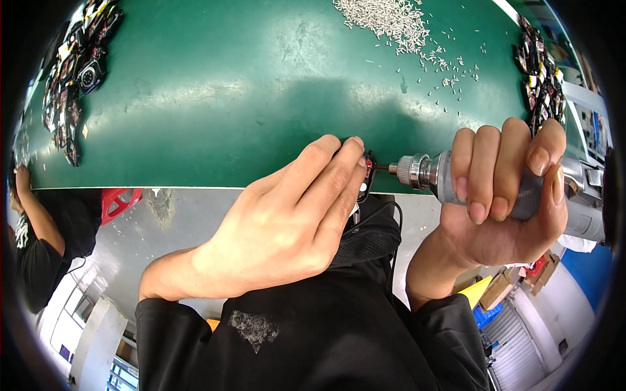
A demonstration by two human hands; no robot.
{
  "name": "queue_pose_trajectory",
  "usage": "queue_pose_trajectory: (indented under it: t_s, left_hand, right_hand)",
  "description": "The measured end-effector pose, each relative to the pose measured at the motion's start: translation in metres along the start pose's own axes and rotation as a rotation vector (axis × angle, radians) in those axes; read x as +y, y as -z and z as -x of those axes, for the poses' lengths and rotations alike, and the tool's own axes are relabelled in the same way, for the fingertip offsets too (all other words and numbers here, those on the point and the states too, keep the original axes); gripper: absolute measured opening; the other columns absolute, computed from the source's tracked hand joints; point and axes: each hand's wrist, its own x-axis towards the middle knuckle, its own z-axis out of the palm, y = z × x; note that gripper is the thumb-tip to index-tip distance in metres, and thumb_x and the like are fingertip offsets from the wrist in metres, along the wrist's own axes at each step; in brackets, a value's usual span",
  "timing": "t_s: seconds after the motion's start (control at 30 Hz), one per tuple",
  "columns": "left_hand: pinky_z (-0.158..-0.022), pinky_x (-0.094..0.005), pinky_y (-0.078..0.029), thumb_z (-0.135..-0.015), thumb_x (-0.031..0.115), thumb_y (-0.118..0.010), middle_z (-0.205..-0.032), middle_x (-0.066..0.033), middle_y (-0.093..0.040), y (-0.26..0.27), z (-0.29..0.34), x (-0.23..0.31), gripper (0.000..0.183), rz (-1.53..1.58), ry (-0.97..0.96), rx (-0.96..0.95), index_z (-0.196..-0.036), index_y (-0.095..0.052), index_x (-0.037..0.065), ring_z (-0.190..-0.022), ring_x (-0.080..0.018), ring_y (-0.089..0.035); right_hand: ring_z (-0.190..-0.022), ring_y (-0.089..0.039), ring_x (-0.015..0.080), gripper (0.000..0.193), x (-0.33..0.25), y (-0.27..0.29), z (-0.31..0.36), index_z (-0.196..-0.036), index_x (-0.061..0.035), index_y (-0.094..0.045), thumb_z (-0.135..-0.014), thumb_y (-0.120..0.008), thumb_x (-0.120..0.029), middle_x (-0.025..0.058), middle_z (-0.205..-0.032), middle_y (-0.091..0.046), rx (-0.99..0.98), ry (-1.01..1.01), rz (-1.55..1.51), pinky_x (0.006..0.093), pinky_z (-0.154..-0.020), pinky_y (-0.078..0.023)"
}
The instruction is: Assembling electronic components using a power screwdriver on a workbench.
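My right hand (486, 173) wraps round a grey electric screwdriver (417, 171) with a silver nose, held level at the right. Its thin reddish bit points left and reaches the side of a small black device (371, 177) with a red part. At the table's near edge my left hand (280, 218) grips that device, fingers bent over it. The hand hides most of the device, so its kind does not show. Whether the bit sits in a screw is too small to tell.
Across the green table (215, 130) lies a heap of small silver screws (391, 26), some scattered. Piles of black devices line the left (68, 98) and right (540, 78) edges. Another person's arm (42, 221) rests at far left, near a red stool (120, 205).
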Motion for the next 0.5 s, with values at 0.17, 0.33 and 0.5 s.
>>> queue_pose_trajectory:
  t_s: [0.17, 0.33, 0.5]
  left_hand:
    - [-0.065, -0.0318, -0.054, -0.061, -0.003, -0.064, -0.105, -0.0199, -0.061, -0.0011, 0.0005, -0.0011, 0.037, 0.006, 0.002, 0.015, -0.097, -0.061, -0.013, -0.089, -0.0294, -0.060]
    - [-0.064, -0.0320, -0.054, -0.061, -0.004, -0.065, -0.105, -0.0205, -0.061, -0.0027, 0.0019, -0.0002, 0.037, 0.020, 0.007, 0.018, -0.097, -0.060, -0.013, -0.088, -0.0296, -0.060]
    - [-0.064, -0.0330, -0.055, -0.060, -0.005, -0.064, -0.105, -0.0217, -0.061, -0.0036, 0.0042, 0.0014, 0.038, 0.028, 0.004, 0.033, -0.097, -0.060, -0.014, -0.088, -0.0308, -0.060]
  right_hand:
    - [-0.047, -0.041, 0.0083, 0.015, -0.0007, -0.0001, 0.0001, -0.091, -0.0073, -0.045, -0.092, -0.042, -0.022, -0.0005, -0.057, -0.041, -0.001, 0.000, -0.007, 0.0257, -0.054, -0.035]
    - [-0.046, -0.040, 0.0083, 0.015, 0.0015, -0.0027, 0.0015, -0.090, -0.0073, -0.044, -0.092, -0.042, -0.022, -0.0005, -0.057, -0.041, 0.043, 0.014, 0.006, 0.0262, -0.054, -0.035]
    - [-0.044, -0.038, 0.0086, 0.015, 0.0014, -0.0020, -0.0006, -0.087, -0.0083, -0.043, -0.092, -0.040, -0.022, -0.0005, -0.056, -0.040, -0.152, 0.007, 0.098, 0.0268, -0.054, -0.037]
